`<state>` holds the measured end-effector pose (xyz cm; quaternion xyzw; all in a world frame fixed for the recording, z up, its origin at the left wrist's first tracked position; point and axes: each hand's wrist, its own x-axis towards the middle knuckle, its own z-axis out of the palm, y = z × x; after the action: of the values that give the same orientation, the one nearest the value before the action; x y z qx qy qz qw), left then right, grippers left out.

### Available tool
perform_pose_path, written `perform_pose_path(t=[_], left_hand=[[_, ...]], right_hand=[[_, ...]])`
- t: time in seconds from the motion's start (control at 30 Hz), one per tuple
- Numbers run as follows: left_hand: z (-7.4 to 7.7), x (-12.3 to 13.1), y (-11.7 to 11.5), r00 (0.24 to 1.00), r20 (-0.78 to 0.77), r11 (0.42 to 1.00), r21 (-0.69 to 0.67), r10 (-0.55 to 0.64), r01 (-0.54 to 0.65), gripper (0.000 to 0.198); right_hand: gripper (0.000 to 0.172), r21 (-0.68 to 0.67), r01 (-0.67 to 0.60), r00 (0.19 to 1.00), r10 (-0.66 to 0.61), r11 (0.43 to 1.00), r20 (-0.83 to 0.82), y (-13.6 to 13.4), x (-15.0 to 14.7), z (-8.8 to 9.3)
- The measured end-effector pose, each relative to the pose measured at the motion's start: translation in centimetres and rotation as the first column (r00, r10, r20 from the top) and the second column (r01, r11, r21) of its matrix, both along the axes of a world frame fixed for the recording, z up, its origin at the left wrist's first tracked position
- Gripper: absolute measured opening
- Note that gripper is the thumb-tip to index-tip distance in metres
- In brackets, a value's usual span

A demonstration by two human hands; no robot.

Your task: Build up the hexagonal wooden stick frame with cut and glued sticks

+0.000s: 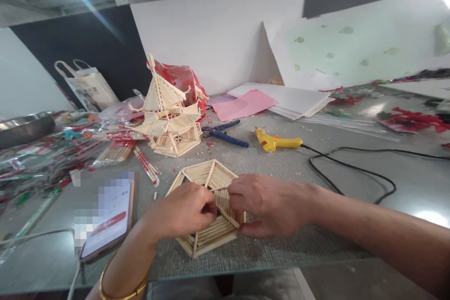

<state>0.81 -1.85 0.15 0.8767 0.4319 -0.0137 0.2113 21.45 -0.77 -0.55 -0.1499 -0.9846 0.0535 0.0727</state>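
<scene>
A six-sided frame of pale wooden sticks (216,235) lies near the table's front edge, its panels filled with rows of sticks. My left hand (186,211) is over its left and middle part, fingers curled; what they hold, if anything, is hidden. My right hand (263,204) rests on the frame's right side, fingers bent over a panel and thumb at the outer edge, gripping it. Behind stands a pagoda model (168,112) built of the same sticks, with a pointed roof.
A yellow glue gun (277,140) with a black cord (355,148) lies beyond my right hand. Blue-handled pliers (227,135) lie beside the pagoda. At left are a phone (108,225), bundled sticks (146,166) and a metal bowl (26,129). Pink paper (244,104) lies behind.
</scene>
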Motion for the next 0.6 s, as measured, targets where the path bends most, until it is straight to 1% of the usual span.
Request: perform_pose_path(t=[0.3,0.47,0.6], left_hand=[[-0.26,0.01,0.07,1.000,0.004,1.000,0.014,0.001,-0.001,0.021],[-0.13,-0.06,0.02,1.000,-0.011,1.000,0.019,-0.007,0.007,0.021],[0.00,0.01,0.02,1.000,-0.012,1.000,0.006,-0.007,0.007,0.020]], right_hand=[[0.017,-0.027,0.006,1.000,-0.005,1.000,0.025,-0.05,-0.18,0.35],[0.020,-0.008,0.006,1.000,-0.006,1.000,0.026,-0.08,-0.16,0.31],[0.019,-0.008,0.006,1.000,-0.006,1.000,0.022,-0.08,-0.14,0.32]])
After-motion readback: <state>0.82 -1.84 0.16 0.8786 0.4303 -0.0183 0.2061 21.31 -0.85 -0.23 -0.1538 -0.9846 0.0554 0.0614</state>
